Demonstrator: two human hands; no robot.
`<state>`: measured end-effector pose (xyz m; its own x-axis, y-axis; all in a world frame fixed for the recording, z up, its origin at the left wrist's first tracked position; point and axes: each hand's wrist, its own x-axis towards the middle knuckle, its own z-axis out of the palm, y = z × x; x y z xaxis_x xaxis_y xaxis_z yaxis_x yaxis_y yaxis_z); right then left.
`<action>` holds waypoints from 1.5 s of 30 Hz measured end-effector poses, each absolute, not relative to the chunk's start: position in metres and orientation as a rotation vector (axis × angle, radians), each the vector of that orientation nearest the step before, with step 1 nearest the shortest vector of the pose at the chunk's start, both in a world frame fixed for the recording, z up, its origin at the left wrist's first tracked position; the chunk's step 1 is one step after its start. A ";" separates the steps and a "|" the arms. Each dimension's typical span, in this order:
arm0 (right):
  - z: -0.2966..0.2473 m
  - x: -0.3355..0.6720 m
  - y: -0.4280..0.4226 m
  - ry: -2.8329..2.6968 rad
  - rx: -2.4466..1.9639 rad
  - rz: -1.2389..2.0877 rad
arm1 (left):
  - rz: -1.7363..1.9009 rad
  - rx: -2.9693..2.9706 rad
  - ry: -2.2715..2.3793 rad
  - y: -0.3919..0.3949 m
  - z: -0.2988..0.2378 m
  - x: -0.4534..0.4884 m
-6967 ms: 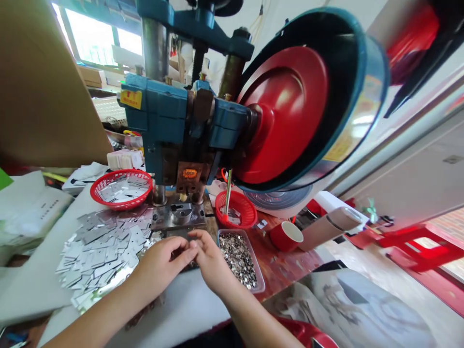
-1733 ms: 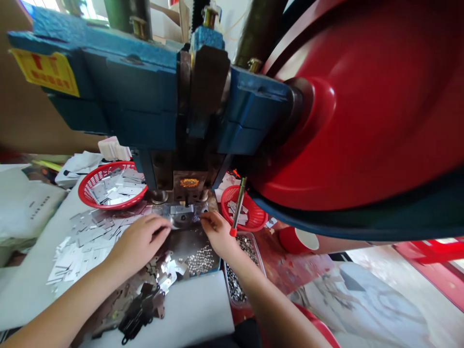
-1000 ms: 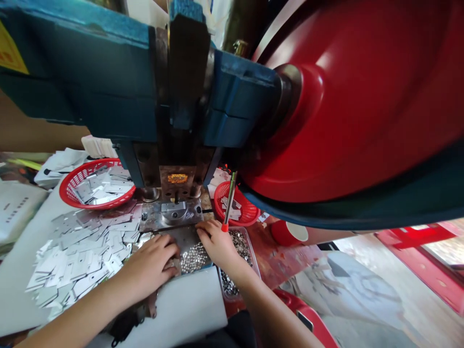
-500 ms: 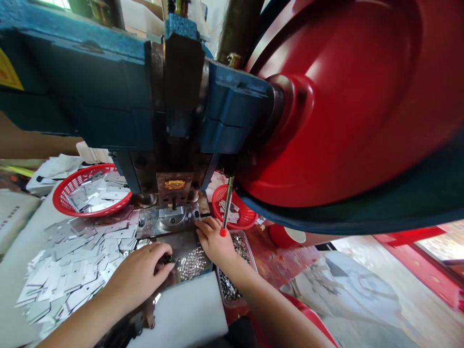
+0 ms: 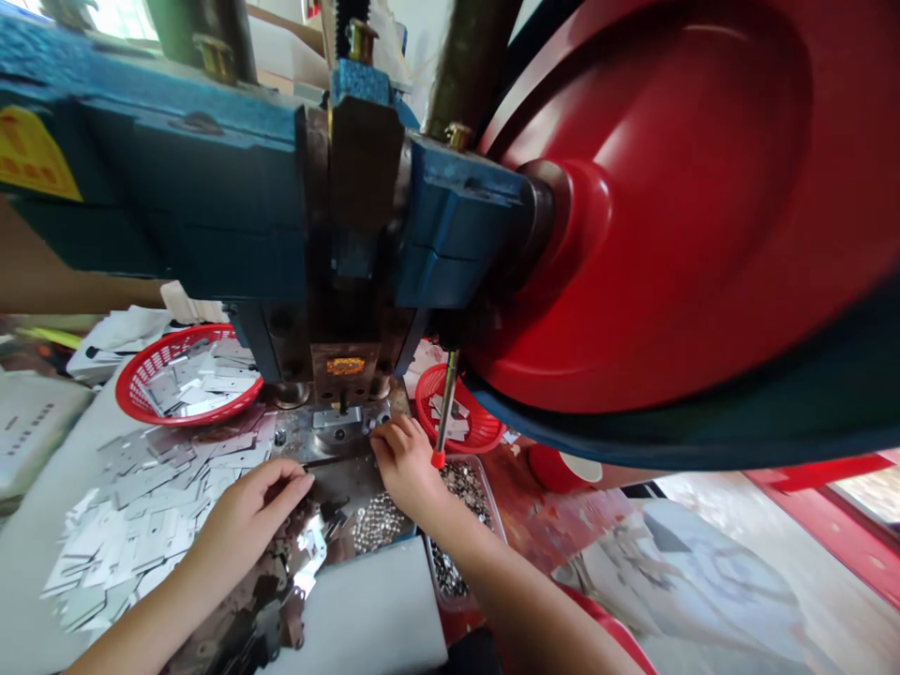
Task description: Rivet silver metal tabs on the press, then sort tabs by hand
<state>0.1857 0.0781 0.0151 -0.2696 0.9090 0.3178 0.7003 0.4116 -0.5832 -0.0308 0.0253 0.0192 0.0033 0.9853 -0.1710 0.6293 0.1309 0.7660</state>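
Silvery flat plates [image 5: 133, 534] lie heaped at left, near a red basket [image 5: 130, 398]. Beside the heap is the left hand [image 5: 246, 514], thumb and fingers nearly together. Next, a steel die [image 5: 338, 432] sits beneath the press [image 5: 348, 314]. At the die's right end, the right hand [image 5: 412, 469] has bent fingers; whether either hand grips anything, I cannot tell.

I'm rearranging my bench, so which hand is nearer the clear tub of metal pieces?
Right. The right hand is just left of the tub; the left hand is farther left, by the pile of flat plates.
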 end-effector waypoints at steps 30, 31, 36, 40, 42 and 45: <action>0.015 0.164 0.096 -2.136 -1.180 0.198 | 0.954 1.638 1.839 0.094 0.030 -0.010; 0.015 0.164 0.096 -2.149 -1.190 0.183 | 0.958 1.656 1.841 0.094 0.029 -0.011; 0.023 0.164 0.094 -2.228 -1.240 0.082 | 0.976 1.747 1.849 0.097 0.019 -0.012; 0.031 0.161 0.093 -2.274 -1.285 0.026 | 1.002 1.793 1.827 0.099 0.011 -0.012; 0.033 0.161 0.093 -2.295 -1.280 0.008 | 1.012 1.812 1.796 0.101 0.007 -0.012; 0.032 0.163 0.092 -2.325 -1.247 0.006 | 1.025 1.831 1.769 0.102 0.006 -0.011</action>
